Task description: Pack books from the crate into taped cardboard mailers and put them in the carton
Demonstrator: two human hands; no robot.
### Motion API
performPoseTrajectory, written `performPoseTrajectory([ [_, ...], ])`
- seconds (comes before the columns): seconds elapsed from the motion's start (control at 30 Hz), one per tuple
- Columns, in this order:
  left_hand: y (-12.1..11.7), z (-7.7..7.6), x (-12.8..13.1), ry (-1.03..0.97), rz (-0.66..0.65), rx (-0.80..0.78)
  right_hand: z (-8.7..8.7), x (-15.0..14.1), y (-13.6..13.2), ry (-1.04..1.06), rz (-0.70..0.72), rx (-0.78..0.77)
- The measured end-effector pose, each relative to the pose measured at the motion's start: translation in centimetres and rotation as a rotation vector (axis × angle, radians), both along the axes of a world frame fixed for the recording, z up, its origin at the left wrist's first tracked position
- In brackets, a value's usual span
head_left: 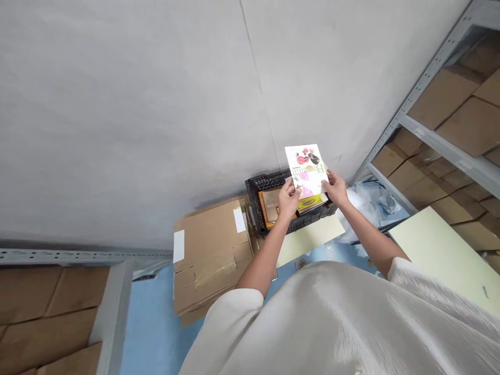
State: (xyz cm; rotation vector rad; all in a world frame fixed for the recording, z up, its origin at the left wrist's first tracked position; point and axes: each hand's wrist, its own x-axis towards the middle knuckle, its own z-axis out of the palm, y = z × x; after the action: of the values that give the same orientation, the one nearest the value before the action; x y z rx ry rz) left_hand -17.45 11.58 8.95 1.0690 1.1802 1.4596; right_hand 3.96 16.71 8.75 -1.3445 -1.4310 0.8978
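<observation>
Taking the person as the middle of the dial, the grey wall [136,104] fills twelve o'clock. Shelving [429,134] packed with brown cartons rises at about two, and another rack [113,307] of cartons stands at nine. At ten, flattened cardboard [219,239] is stacked on the blue floor [146,317]. A pale yellow board [445,255] lies towards two, nearer than the shelving.

Just short of twelve, against the wall, sits a black crate [269,181]. In it I can see a brown-covered book [269,200] on the left and a yellow-covered one [312,202] on the right, both partly hidden.

Above the crate, clear of it, is the white booklet [307,156] with fruit on its cover. The left hand [288,199] pinches its near left corner; the right hand [335,186] grips its right edge, thumb on the face.

As I judge it, this one is being handled and not yet set down, while the crate's other books lie untouched.
</observation>
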Motion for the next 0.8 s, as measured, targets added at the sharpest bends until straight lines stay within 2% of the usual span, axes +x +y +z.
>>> performPoseTrajectory([
  [0.1, 0.0, 1.6, 3.8, 0.034, -0.081, 0.083, 2.0, 3.9, -1.4, -0.037, -0.073, 0.065],
  [0.17, -0.2, 2.1, 7.0, 0.075, -0.123, 0.105, 2.6, 7.2, -2.8, -0.055, -0.126, 0.091],
  [0.3, -1.2, 1.5, 14.6, 0.162, -0.221, 0.083, 2.2, 15.1, -6.7, -0.064, -0.256, 0.083],
  [0.4, -2.6, -0.2, 21.1, 0.195, -0.314, 0.036, 0.9, 21.7, -10.5, -0.075, -0.356, 0.017],
  [0.57, -6.0, -4.0, 31.9, 0.210, -0.445, -0.091, -2.2, 31.9, -18.0, -0.090, -0.503, -0.111],
  [0.67, -8.2, -6.4, 37.7, 0.261, -0.551, -0.190, -4.1, 36.9, -22.6, -0.099, -0.590, -0.220],
  [0.8, -10.5, -8.9, 44.1, 0.337, -0.694, -0.277, -6.5, 42.1, -27.9, -0.099, -0.696, -0.321],
])
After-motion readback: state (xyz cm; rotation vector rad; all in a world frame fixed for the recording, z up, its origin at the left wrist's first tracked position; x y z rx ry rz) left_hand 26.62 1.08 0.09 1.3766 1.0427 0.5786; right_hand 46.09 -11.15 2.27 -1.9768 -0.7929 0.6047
